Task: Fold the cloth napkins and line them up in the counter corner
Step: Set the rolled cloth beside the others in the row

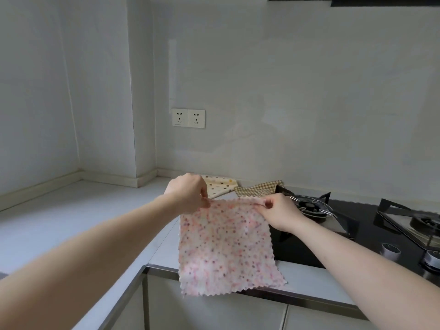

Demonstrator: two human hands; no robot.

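Pink speckled napkin [226,244], one piece, zigzag-cut edges, held up by its top two corners and hanging as a flat square over the counter [71,222] edge. Held so, in all likelihood, to let it drop straight and show its edges before the first fold.

Left hand [188,192]: thumb and fingertips pinching the top left corner of the napkin, back of hand toward the camera, remaining fingers curled in.

Right hand [281,211]: thumb and forefinger pinching the top right corner, level with the left hand, so the top hem runs taut between the two.

Dotted napkin [219,185]: cream with coloured spots, lying on the counter just beyond the left hand, partly hidden by it. Whether folded cannot be told.

Checked napkin [259,189]: brown and cream, lying just beyond the gap between the two hands, touching or overlapping the dotted one. Rumpled; appears not yet folded.

Stove [333,234]: black glass top with burners, under and to the right of the right hand. The napkin's lower right corner hangs in front of its near left edge.

Wall socket [188,118]: double, white, above and beyond the left hand.

Counter corner: far to the left of the left hand, no napkins in it yet. Judgement: task at an early stage; folding of this piece not begun.
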